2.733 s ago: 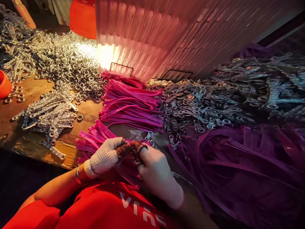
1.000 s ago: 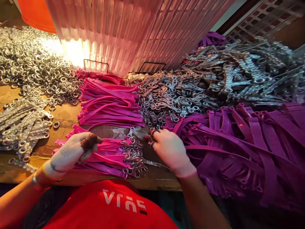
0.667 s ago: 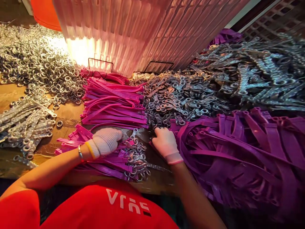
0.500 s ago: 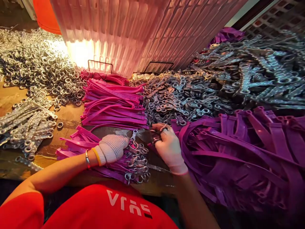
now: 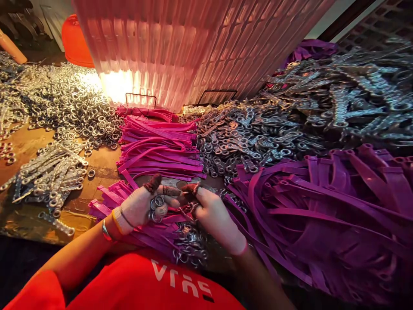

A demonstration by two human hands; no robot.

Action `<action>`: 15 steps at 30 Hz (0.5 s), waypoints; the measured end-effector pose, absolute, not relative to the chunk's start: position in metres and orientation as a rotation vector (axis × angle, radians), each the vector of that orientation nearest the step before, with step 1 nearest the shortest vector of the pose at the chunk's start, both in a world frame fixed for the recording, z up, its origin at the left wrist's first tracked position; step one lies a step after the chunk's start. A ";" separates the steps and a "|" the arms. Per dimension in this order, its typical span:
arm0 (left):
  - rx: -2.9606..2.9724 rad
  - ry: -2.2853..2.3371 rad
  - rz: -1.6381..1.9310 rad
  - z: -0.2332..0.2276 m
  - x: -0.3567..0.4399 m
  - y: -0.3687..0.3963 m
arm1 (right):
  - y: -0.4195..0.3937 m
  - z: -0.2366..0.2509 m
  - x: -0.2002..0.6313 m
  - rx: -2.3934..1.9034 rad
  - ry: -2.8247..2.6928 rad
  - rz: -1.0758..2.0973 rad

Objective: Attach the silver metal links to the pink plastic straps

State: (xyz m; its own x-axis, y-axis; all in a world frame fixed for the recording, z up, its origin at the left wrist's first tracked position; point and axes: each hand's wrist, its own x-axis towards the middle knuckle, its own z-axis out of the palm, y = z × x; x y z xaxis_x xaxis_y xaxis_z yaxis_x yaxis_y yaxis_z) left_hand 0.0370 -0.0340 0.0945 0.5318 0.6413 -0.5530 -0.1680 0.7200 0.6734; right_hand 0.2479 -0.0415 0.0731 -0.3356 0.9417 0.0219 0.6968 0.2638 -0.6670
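My left hand (image 5: 145, 206), in a white glove with dark fingertips, is turned partly palm up. Its lower fingers curl round several metal rings (image 5: 157, 202), while thumb and forefinger stand apart. My right hand (image 5: 214, 215), also gloved, meets the left fingertips with its thumb and fingers pinched together. What lies in that pinch, if anything, is hidden. Below both hands lie purple straps (image 5: 155, 241) whose right ends carry metal links (image 5: 190, 247). Just beyond the hands is a neat stack of pink-purple straps (image 5: 158, 146).
Loose rings (image 5: 77, 103) heap at the back left, with a pile of metal link strips (image 5: 51, 172) nearer. Darker metal links (image 5: 248, 133) are piled at the back right. Long purple straps (image 5: 309, 215) fill the right side. A ribbed translucent panel (image 5: 180, 51) and an orange lamp shade (image 5: 75, 43) stand behind.
My left hand has turned up from the strap ends, showing rings in it. My right hand has moved left to meet it. The view has shifted slightly.
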 end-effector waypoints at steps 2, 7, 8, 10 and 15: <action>0.425 0.757 0.506 0.097 0.035 -0.031 | -0.048 0.080 0.246 -1.371 -1.967 0.805; 0.381 0.728 0.556 0.094 0.042 -0.037 | -0.057 0.094 0.221 -1.340 -2.024 0.698; 0.436 0.754 0.567 0.094 0.045 -0.039 | -0.057 0.094 0.216 -1.356 -2.066 0.691; 0.571 0.822 0.571 0.095 0.053 -0.044 | -0.057 0.094 0.208 -1.397 -2.139 0.696; 0.775 0.915 0.576 0.102 0.056 -0.053 | -0.054 0.098 0.205 -1.299 -2.013 0.972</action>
State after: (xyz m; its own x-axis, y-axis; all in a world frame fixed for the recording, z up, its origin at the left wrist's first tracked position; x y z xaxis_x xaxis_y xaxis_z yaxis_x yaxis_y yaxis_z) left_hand 0.0561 -0.0525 0.1024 0.4965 0.7259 -0.4760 -0.1149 0.5985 0.7928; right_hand 0.2054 -0.0544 0.0984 -0.3827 0.9218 0.0614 0.5250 0.2717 -0.8066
